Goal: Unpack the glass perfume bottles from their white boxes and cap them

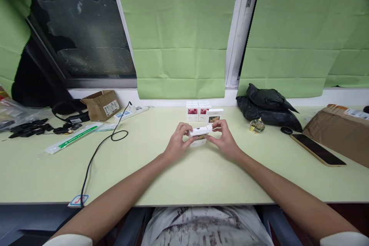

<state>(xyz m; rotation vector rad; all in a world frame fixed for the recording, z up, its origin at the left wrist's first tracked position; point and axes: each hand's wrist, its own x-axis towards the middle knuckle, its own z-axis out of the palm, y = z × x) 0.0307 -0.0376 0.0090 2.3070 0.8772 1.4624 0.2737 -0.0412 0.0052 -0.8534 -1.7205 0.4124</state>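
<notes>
A small white carton (198,143) with a golden picture on its front stands upright between my hands near the middle of the table. My left hand (177,144) grips its left side, thumb along the front and fingers at the upper edge. At the other side, my right hand (226,142) pinches the top right corner, where a white flap seems to stick out. Just behind are two white boxes with pink-red pictures (192,112) side by side, and another white box with a golden picture (216,112).
On the right lie black plastic bags (268,105), a glass bottle (257,125), a round black cap (286,130), a phone (317,149) and a cardboard box (340,132). At left are an opened carton (103,105), a power strip (132,112) and a black cable (96,153).
</notes>
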